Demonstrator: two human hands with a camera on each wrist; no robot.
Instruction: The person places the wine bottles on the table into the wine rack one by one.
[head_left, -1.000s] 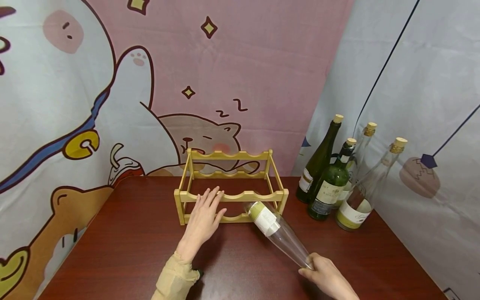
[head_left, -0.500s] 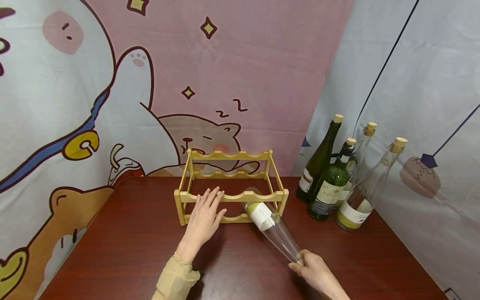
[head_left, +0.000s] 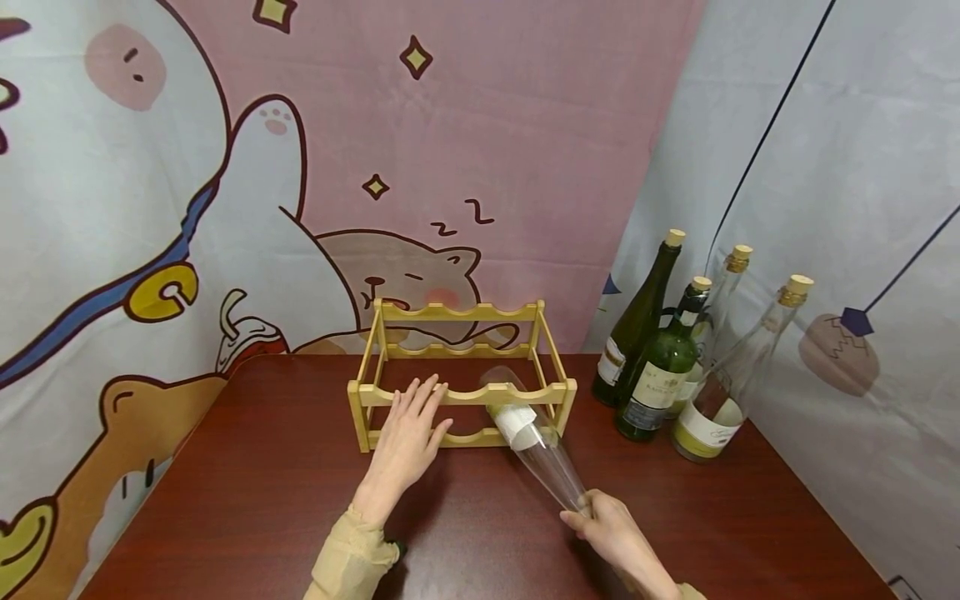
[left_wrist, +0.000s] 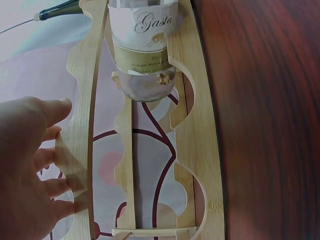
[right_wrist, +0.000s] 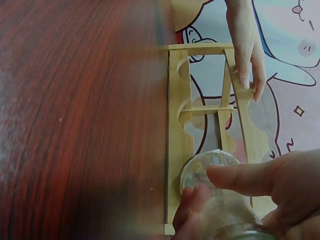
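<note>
My right hand (head_left: 615,533) grips a clear glass wine bottle (head_left: 553,471) by its neck end. The bottle slants base first between the upper and lower front rails of a wooden wine rack (head_left: 459,396), toward its right side. In the left wrist view the white and green label (left_wrist: 145,30) shows, with the base inside the rack, above a curved notch. My left hand (head_left: 405,442) rests on the rack's upper front rail, left of the bottle, with fingers extended. Fingers and thumb of the right hand overlap the glass in the right wrist view, close to the camera.
Several corked bottles stand at the right: a dark green bottle (head_left: 639,333), a green bottle (head_left: 660,375) and clear ones, including a clear bottle (head_left: 731,400) at the front. A patterned cloth (head_left: 540,167) hangs behind the brown table (head_left: 262,483).
My right hand has moved left and forward, pushing the bottle's base deeper between the rack's rails; the bottle is less slanted sideways. The left hand stays on the rail.
</note>
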